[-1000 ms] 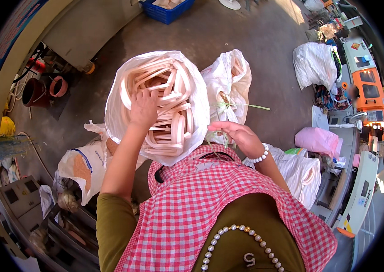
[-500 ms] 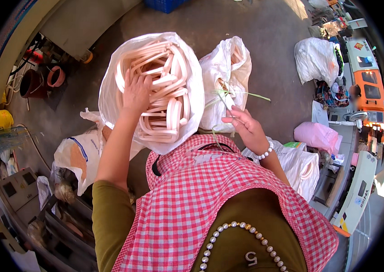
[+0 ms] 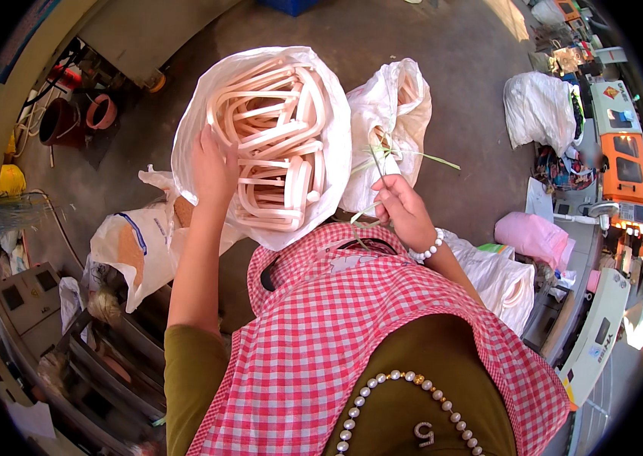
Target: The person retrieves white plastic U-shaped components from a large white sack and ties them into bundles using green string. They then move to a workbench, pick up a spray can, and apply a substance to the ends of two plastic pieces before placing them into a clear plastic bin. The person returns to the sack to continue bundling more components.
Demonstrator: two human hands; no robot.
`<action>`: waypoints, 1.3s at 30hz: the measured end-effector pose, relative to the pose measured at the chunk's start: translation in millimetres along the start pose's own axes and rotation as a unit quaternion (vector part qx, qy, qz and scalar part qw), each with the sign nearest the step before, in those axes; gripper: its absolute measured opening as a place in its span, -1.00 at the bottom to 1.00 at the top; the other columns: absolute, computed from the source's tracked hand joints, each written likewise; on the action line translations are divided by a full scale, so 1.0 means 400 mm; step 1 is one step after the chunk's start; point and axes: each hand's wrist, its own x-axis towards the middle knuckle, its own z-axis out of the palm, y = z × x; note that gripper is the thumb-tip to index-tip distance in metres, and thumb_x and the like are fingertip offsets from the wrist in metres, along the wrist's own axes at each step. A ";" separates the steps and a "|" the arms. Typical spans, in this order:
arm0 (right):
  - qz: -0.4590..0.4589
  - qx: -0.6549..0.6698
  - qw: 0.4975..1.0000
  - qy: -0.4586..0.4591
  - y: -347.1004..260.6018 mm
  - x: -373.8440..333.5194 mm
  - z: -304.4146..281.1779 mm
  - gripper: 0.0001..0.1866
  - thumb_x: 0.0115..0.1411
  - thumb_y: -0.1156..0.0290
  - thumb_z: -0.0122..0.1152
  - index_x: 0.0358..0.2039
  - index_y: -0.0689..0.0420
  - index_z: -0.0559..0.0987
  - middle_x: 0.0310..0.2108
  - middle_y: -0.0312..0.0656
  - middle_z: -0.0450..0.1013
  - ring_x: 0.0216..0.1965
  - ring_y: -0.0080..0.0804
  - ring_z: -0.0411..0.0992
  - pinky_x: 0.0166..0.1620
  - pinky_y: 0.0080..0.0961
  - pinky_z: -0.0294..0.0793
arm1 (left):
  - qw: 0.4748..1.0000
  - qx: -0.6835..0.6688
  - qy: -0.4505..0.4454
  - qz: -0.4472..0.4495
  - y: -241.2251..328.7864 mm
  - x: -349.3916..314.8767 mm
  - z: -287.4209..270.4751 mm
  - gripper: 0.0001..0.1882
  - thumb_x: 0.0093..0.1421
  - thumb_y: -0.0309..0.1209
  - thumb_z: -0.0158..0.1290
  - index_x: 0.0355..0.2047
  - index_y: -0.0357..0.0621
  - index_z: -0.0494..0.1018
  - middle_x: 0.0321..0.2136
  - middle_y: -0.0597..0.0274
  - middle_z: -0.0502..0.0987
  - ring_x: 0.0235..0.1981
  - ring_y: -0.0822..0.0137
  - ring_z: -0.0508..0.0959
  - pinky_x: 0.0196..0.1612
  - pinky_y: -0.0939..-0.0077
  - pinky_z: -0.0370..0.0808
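Observation:
A large white woven sack (image 3: 339,152) stands in front of me, mouth wide, full of pale pink bent tube pieces (image 3: 283,199). My left hand (image 3: 215,169) is at the left side of its mouth, fingers stretched out beside the pieces; the fingertips are partly hard to see. My right hand (image 3: 405,209) pinches a thin, dark needle-like rod (image 3: 377,163) that points up and away from me. Strands of green twine (image 3: 367,216) trail around that hand. Just beyond it, a second white sack (image 3: 382,95) is gathered at the middle, with more green strands there.
At the left lies a torn white bag (image 3: 120,235) showing brown material. Right of me are another white sack (image 3: 481,266), a pink bag (image 3: 534,237) and an orange-and-white machine (image 3: 625,163). Dark red buckets (image 3: 61,121) stand at the far left.
My left hand has come off the tube pieces and moved left to the sack's side. My right hand's fingers have closed more around the thin rod. The view has shifted slightly.

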 end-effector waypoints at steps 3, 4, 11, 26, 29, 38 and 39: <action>-0.004 -0.005 1.000 -0.014 -0.002 0.013 0.012 -0.83 0.31 0.42 -0.15 -0.16 0.19 0.35 -0.43 -0.36 0.31 -0.41 -0.68 0.27 -0.30 -0.69 0.31 | 0.995 -0.007 -0.012 -0.101 0.017 0.024 0.005 -0.56 0.09 -0.34 0.11 -0.07 -0.35 0.34 -0.21 -0.12 0.47 -0.18 -0.06 0.47 -0.12 0.21 0.40; -0.005 -0.005 1.000 -0.018 -0.005 0.018 0.015 -0.83 0.31 0.42 -0.15 -0.16 0.19 0.35 -0.43 -0.37 0.31 -0.40 -0.68 0.27 -0.30 -0.69 0.30 | 0.990 -0.034 -0.024 -0.136 0.028 0.044 -0.001 -0.57 0.09 -0.31 0.12 -0.10 -0.36 0.37 -0.28 -0.10 0.50 -0.24 -0.04 0.50 -0.17 0.23 0.42; -0.019 -0.007 0.998 -0.060 0.008 0.040 0.034 -0.84 0.27 0.49 -0.14 -0.16 0.21 0.36 -0.46 -0.38 0.29 -0.44 -0.68 0.24 -0.33 -0.70 0.28 | 0.969 -0.074 -0.015 -0.236 -0.045 0.099 0.034 -0.57 0.07 -0.18 0.14 -0.24 -0.34 0.46 -0.48 0.01 0.55 -0.44 0.10 0.55 -0.33 0.32 0.45; -0.027 -0.056 0.997 -0.047 0.057 0.045 0.016 -0.79 0.25 0.45 -0.12 -0.13 0.21 0.37 -0.47 -0.34 0.32 -0.47 -0.66 0.28 -0.39 -0.67 0.30 | 0.912 -0.294 -0.061 -0.281 0.035 -0.004 -0.170 -0.67 0.18 -0.29 0.09 -0.23 -0.36 0.43 -0.54 0.35 0.47 -0.57 0.56 0.42 -0.52 0.69 0.35; -0.014 -0.061 0.997 -0.035 0.067 0.044 0.013 -0.79 0.25 0.43 -0.10 -0.14 0.20 0.38 -0.48 -0.35 0.33 -0.48 -0.66 0.28 -0.40 -0.67 0.31 | 0.866 -0.327 -0.128 -0.355 -0.001 -0.081 -0.204 -0.68 0.19 -0.27 0.08 -0.26 -0.35 0.44 -0.55 0.35 0.48 -0.61 0.57 0.40 -0.56 0.70 0.32; -0.020 -0.100 0.993 -0.065 0.068 0.055 0.030 -0.80 0.27 0.43 -0.11 -0.14 0.18 0.40 -0.52 -0.36 0.33 -0.53 -0.67 0.27 -0.43 -0.68 0.29 | 0.934 -0.040 -0.180 -0.307 -0.030 -0.171 -0.153 -0.63 0.09 -0.22 0.10 -0.29 -0.34 0.48 -0.54 0.02 0.56 -0.49 0.15 0.59 -0.37 0.34 0.48; -0.020 -0.100 0.993 -0.063 0.071 0.058 0.032 -0.80 0.27 0.42 -0.11 -0.14 0.18 0.40 -0.52 -0.36 0.33 -0.53 -0.67 0.27 -0.43 -0.69 0.29 | 0.947 0.006 -0.163 -0.278 -0.012 -0.169 -0.149 -0.64 0.09 -0.23 0.09 -0.30 -0.34 0.48 -0.54 -0.01 0.56 -0.48 0.09 0.58 -0.36 0.30 0.48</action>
